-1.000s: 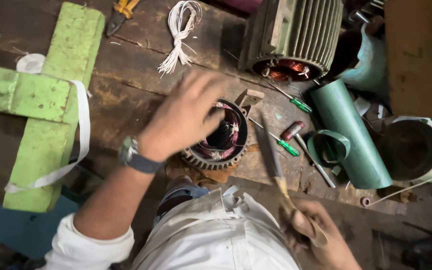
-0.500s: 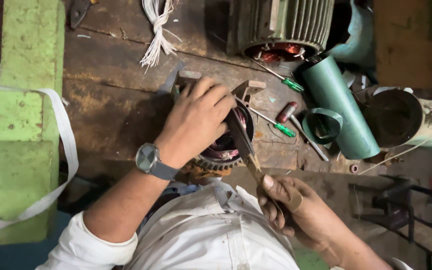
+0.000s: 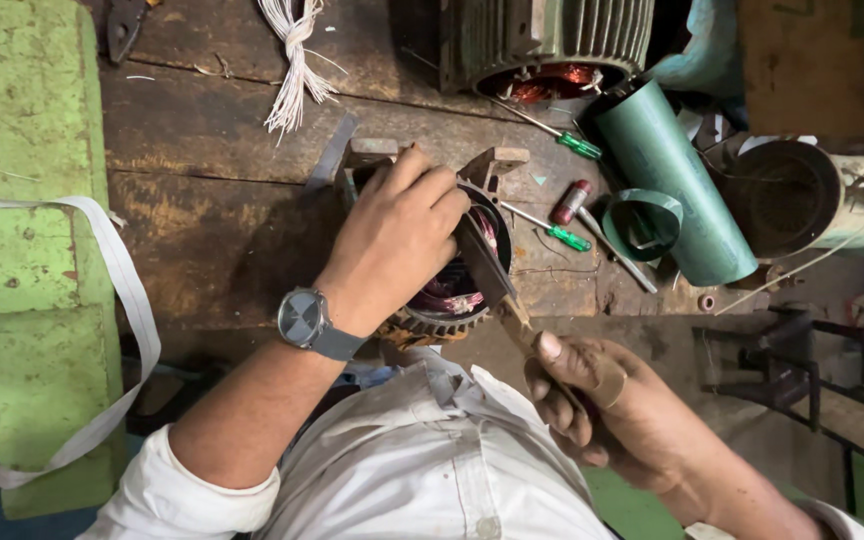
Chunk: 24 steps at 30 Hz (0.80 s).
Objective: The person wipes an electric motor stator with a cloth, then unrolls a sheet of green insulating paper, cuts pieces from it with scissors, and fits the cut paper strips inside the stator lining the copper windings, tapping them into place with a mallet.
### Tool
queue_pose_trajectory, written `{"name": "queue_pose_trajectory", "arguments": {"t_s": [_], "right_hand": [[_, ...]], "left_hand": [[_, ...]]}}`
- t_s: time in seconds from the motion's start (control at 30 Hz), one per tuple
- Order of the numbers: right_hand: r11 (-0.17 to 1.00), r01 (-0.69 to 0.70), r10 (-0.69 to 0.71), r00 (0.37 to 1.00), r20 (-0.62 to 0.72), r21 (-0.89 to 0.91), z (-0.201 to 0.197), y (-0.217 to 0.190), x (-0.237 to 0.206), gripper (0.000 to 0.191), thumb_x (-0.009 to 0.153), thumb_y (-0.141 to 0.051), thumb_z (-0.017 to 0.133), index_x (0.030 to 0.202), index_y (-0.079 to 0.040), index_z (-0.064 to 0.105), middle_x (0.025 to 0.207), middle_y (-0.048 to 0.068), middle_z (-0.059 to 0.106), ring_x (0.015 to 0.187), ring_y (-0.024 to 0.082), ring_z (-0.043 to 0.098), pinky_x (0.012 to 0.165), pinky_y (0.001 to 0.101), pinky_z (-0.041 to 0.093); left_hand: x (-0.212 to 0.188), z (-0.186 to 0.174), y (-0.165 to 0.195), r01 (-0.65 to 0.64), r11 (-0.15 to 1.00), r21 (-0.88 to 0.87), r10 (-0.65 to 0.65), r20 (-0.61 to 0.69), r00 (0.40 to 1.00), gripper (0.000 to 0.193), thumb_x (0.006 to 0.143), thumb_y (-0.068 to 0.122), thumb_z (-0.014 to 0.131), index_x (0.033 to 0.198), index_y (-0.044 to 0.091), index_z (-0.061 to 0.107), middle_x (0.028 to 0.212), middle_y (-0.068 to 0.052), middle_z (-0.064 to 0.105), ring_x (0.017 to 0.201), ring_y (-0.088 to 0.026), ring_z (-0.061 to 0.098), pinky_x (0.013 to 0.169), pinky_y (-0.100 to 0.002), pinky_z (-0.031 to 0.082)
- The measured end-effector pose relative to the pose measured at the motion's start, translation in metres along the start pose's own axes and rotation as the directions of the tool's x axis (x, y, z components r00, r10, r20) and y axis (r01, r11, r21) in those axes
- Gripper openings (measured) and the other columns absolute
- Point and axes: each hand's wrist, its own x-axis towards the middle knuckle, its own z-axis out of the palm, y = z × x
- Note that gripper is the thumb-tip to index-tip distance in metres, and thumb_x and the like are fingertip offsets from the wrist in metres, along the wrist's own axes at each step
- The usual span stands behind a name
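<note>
Two screwdrivers (image 3: 580,146), two hands (image 3: 392,240)

Head camera looks steeply down, close

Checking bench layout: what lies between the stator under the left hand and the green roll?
Head view: two green-handled screwdrivers and a red-handled tool lie between stator and green roll.
</note>
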Motion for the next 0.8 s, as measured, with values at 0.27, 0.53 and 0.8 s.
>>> {"name": "queue_pose_trajectory", "arguments": {"t_s": [0.27,0.53,0.8], "right_hand": [[0.998,-0.024,0.02,0.997,-0.075,-0.059,0.0,0.006,-0.007,0.048,0.093,-0.046,0.064,0.081,0.0,0.063,0.055,0.003,0.054,0.04,0.012,0.046,0.035,0.0275,0.032],[-0.426,-0.17,-0.62,0.77,0.149,-0.889,-0.034,0.029,-0.073,0.047,0.071,-0.06,0.07,0.099,-0.021,0.07,0.087,-0.004,0.071,0.081,0.016,0.072,0.066,0.0343,0.057],[-0.764,-0.281,-0.474,0.855,0.211,-0.581,-0.008,0.006,-0.081,0.025,0.09,-0.039,0.061,0.101,-0.017,0.066,0.082,-0.005,0.062,0.08,0.012,0.069,0.065,0.0317,0.056]], "left_hand": [[-0.001,-0.013,0.004,-0.026,0.997,-0.074,0.024,-0.017,1.0,0.035,0.072,0.01,0.077,0.106,0.005,0.071,0.116,-0.009,0.064,0.122,-0.031,0.052,0.107,-0.043,0.044],[-0.041,-0.014,0.03,-0.108,0.959,-0.263,0.123,0.039,0.992,0.059,0.072,0.019,0.085,0.128,0.006,0.07,0.125,-0.007,0.065,0.126,-0.027,0.051,0.109,-0.046,0.04],[-0.05,-0.002,0.028,-0.095,0.966,-0.241,0.094,-0.013,0.995,0.043,0.077,0.02,0.084,0.116,0.009,0.073,0.116,-0.003,0.067,0.12,-0.025,0.055,0.108,-0.046,0.04]]}}
